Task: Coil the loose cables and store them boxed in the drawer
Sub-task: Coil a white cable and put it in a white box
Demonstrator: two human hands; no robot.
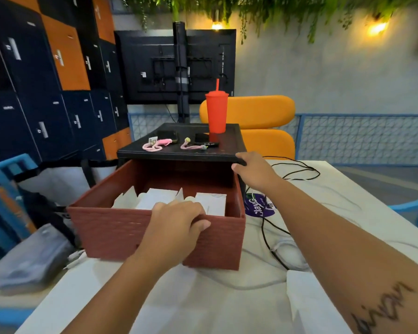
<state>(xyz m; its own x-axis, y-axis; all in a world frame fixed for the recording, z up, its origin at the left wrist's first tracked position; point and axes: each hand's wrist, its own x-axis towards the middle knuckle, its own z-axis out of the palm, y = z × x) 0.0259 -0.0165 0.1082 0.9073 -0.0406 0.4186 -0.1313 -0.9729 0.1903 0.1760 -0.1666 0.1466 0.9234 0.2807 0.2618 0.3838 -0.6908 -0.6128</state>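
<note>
Beneath the left hand [179, 220], the red-brown drawer [121, 227] stands pulled out toward the person, its front wall running crosswise and its open top facing up. The hand's fingers [193, 210] curl over that front rim, grasping it. White boxes [159, 200] lie inside, just beyond them. The right hand [253, 171] clasps the near right corner of the black top [179, 153]. A black cable [273, 239] lies uncoiled under the right forearm, running away from the person.

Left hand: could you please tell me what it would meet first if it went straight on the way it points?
Gripping the front wall of the drawer, the left hand points inward over it; it would probably meet the white boxes first, though depth is unclear.
</note>
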